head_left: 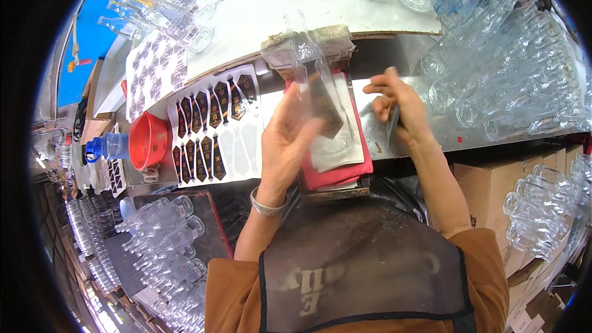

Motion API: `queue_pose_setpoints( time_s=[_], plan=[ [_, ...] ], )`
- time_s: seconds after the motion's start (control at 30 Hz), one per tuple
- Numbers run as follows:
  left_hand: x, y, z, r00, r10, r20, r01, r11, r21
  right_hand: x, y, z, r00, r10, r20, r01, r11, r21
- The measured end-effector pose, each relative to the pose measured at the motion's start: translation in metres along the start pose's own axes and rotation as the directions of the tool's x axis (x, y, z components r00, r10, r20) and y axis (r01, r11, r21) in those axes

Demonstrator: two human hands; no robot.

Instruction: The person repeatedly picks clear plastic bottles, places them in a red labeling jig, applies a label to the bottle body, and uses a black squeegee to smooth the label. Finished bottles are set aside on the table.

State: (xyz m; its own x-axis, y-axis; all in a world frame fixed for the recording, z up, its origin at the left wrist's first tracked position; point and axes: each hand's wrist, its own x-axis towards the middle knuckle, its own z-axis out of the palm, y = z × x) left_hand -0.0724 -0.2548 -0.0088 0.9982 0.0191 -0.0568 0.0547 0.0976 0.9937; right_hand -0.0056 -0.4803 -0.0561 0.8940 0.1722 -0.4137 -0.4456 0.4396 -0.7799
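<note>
A clear glass bottle (302, 46) lies at a slant in front of me, its neck across a cloth-wrapped block (338, 40) and its base over white paper on a red cloth (364, 169). A dark tie-shaped decal (325, 111) shows on the bottle's body. My left hand (285, 139) grips the bottle's left side, thumb across the lower part. To the right, apart from the bottle, my right hand (404, 108) holds a flat dark scraper-like piece (393, 120) between thumb and fingers. Its exact kind is hard to make out.
Left of the block lies a sheet of dark tie-shaped decals (216, 102), beside a red bowl (148, 140) and a blue-capped jug (114, 147). Many clear bottles crowd the right (505, 74); more bottles stand lower left (166, 240). Cardboard boxes (487, 191) are lower right.
</note>
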Motion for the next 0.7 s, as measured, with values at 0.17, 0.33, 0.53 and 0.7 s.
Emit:
queue_pose_setpoints(
  time_s=[0.17, 0.33, 0.53, 0.7],
  plan=[
    [-0.001, -0.002, -0.004, 1.000, 0.019, 0.012, -0.019, 0.999, 0.035, 0.004, 0.003, -0.006, 0.992, -0.051, -0.117, 0.076, 0.972, 0.222],
    [-0.002, -0.001, -0.002, 1.000, 0.017, -0.001, -0.017, 1.000, 0.018, -0.023, -0.048, 0.045, 0.862, -0.345, 0.373, 0.479, 0.794, -0.374],
    [-0.002, 0.004, 0.003, 0.998, -0.059, -0.024, 0.060, 0.996, 0.062, 0.025, -0.076, 0.085, 0.507, -0.683, 0.526, 0.809, 0.166, -0.564],
    [-0.003, -0.004, 0.000, 1.000, -0.011, -0.016, 0.013, 0.994, 0.108, 0.024, -0.079, 0.091, 0.497, -0.553, 0.668, 0.843, 0.124, -0.524]
  ],
)
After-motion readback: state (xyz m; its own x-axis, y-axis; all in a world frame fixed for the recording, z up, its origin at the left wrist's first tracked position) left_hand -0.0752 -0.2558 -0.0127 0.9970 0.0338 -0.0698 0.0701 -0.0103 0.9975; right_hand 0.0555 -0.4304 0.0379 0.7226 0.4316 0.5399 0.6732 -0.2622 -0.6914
